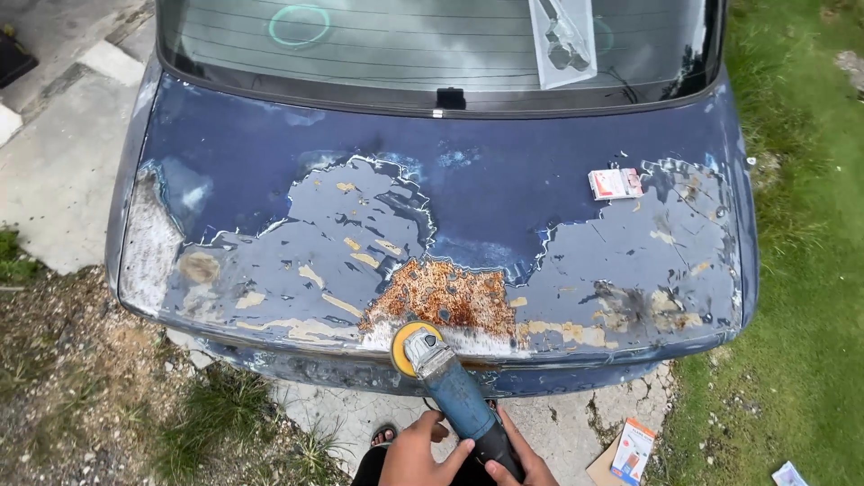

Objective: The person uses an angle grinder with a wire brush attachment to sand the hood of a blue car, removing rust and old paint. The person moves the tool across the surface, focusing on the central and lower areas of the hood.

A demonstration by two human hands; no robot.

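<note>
A blue car trunk lid (504,180) fills the view, its paint peeled in wide patches. A rusty orange patch (441,297) sits near its rear edge at the middle. A blue angle grinder (459,396) with a yellow sanding disc (405,346) touches the lid's edge just below the rust. My left hand (416,454) grips the grinder's body from the left. On the right side my right hand (526,459) wraps the black rear end of the tool.
A small red and white packet (616,184) lies on the lid at the right. The rear window (432,45) is above. A cardboard box (633,450) lies on the cracked concrete (360,418) below. Grass (801,270) runs along the right, gravel (63,378) at the left.
</note>
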